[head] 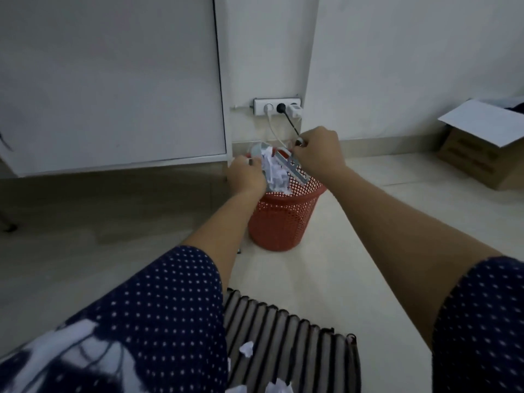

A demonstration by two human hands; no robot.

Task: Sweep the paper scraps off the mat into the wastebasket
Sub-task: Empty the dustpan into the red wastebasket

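Observation:
A red mesh wastebasket (pixel 283 222) stands on the floor by the wall. Over its rim my left hand (pixel 246 177) grips a grey dustpan (pixel 258 150), tilted, with white paper scraps (pixel 276 173) spilling from it into the basket. My right hand (pixel 317 151) is closed on the handle of a grey brush (pixel 296 169) whose head lies against the scraps above the basket's rim. The black-and-white striped mat (pixel 292 336) lies near me at the bottom, with a scrap (pixel 246 348) on it and more scraps (pixel 279 387) at the bottom edge.
A white cabinet (pixel 113 80) stands at the left, raised off the floor. A power strip (pixel 278 106) with plugs and hanging cables is on the wall just behind the basket. An open cardboard box (pixel 482 157) sits at the right.

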